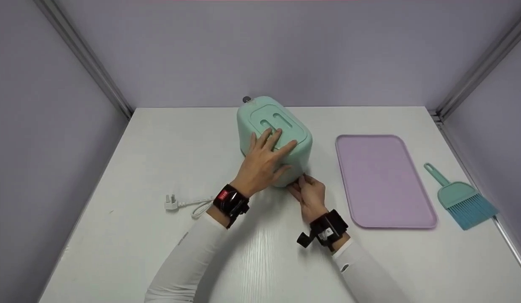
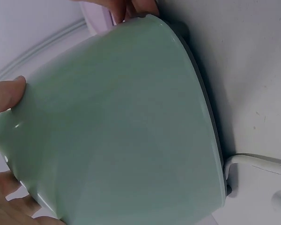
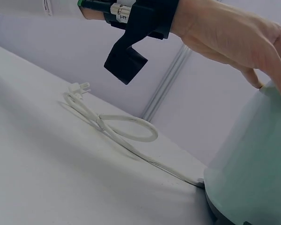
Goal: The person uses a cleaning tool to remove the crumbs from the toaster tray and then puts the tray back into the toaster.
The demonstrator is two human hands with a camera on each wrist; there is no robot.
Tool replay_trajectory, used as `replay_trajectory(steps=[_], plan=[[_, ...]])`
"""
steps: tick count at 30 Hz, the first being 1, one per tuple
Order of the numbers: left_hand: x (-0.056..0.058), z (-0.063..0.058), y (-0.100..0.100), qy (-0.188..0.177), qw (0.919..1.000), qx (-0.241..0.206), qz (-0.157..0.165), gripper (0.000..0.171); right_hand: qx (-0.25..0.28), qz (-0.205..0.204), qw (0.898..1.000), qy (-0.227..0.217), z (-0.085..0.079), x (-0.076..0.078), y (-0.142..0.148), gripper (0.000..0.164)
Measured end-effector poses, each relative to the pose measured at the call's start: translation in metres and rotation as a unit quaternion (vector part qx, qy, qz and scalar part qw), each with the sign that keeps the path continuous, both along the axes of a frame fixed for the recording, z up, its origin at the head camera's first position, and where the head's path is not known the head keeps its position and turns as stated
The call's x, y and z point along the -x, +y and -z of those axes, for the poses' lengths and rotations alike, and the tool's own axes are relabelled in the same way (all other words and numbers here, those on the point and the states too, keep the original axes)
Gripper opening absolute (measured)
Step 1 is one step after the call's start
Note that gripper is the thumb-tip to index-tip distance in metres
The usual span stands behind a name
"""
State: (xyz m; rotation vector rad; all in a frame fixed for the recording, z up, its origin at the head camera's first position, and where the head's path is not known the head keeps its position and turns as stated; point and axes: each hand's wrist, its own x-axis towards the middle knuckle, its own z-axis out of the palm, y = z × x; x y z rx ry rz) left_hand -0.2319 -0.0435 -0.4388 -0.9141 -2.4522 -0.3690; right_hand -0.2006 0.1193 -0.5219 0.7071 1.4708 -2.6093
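Observation:
A mint-green toaster point(image 1: 300, 132) with two slots in its top stands at the middle of the table, a dark knob point(image 1: 247, 99) at its far end. My left hand point(image 1: 260, 166) rests on its top with spread fingers, the thumb lying against the near side. Low at the near right corner, my right hand point(image 1: 313, 194) holds the toaster's bottom edge between thumb and fingers; its exact grip is partly hidden. In the left wrist view the toaster's side point(image 2: 131, 122) fills most of the picture. The right wrist view shows the left hand point(image 3: 243, 37) over the toaster point(image 3: 257, 154).
A white power cord point(image 1: 201, 206) with a plug point(image 1: 171, 203) lies bundled left of the toaster. To the right is a lilac tray point(image 1: 386, 181). Beyond it, a small green dustpan point(image 1: 456, 193) with a blue-bristled brush point(image 1: 473, 211) lies near the table's right edge. Grey panels surround the table.

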Motion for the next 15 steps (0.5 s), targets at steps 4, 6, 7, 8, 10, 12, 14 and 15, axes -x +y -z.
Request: replay_trajectory(steps=[4, 6, 7, 8, 10, 12, 14, 15], plan=[[-0.0011, -0.0012, -0.0004, -0.005, 1.0, 0.0, 0.002, 0.06, -0.008, -0.008, 1.0, 0.003, 0.0016, -0.0001, 0.0008, 0.036], [-0.0012, -0.0016, -0.0002, -0.007, 1.0, -0.002, 0.004, 0.06, -0.014, -0.012, 1.0, 0.006, 0.0023, 0.0002, 0.0015, 0.036], [-0.0014, -0.0018, 0.0, -0.007, 1.0, -0.003, 0.005, 0.06, -0.017, -0.013, 1.0, 0.006, 0.0026, 0.0003, 0.002, 0.035], [-0.0015, -0.0019, 0.0002, -0.007, 1.0, -0.003, 0.005, 0.06, -0.02, -0.014, 1.0, 0.006, 0.0028, 0.0004, 0.0024, 0.036], [-0.0017, -0.0021, 0.0007, -0.006, 1.0, -0.004, 0.005, 0.061, -0.025, -0.017, 1.0, 0.004, 0.0028, 0.0006, 0.0036, 0.036], [-0.002, -0.0021, 0.0011, -0.006, 1.0, -0.003, 0.005, 0.061, -0.03, -0.02, 0.999, 0.002, 0.0026, 0.0004, 0.0048, 0.037], [-0.0024, -0.0019, 0.0012, -0.007, 1.0, -0.001, 0.005, 0.061, -0.031, -0.025, 0.999, 0.002, 0.0026, 0.0001, 0.0058, 0.037], [-0.0025, -0.0016, 0.0011, -0.008, 1.0, -0.001, 0.004, 0.061, -0.032, -0.027, 0.999, 0.002, 0.0025, -0.0001, 0.006, 0.036]])
